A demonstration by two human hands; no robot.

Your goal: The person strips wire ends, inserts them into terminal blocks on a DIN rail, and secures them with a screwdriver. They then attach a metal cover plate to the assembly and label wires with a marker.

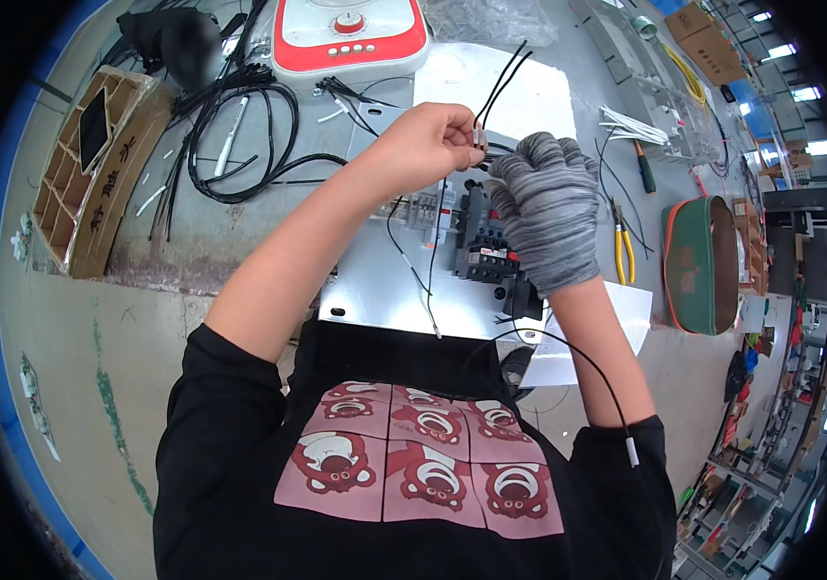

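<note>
Thumb and fingertips of the left hand [428,145], which is bare, pinch black wires [504,72] near a pale sleeve, their loose ends slanting up past the fingers. Close beside it, the right hand [551,215], in a grey striped glove, curls its fingers at the same wires; from where I stand I cannot tell whether it grips them, since the knuckles hide the tips. Both hands work above a metal plate [380,295], where a black switch block [487,235] sits just below the wires. Another wire [433,290] trails down over the plate, its sleeved end near the front edge. Out to the person's right lie yellow pliers [623,253] and a screwdriver [644,168], with a green bin [692,261] beyond. To the left, cables [244,82] loop around a white pen [230,137], and a phone [95,130] rests on a divided box [104,208]. Behind the plate stands a red and white appliance [351,53], with white paper [549,97] beside it.
</note>
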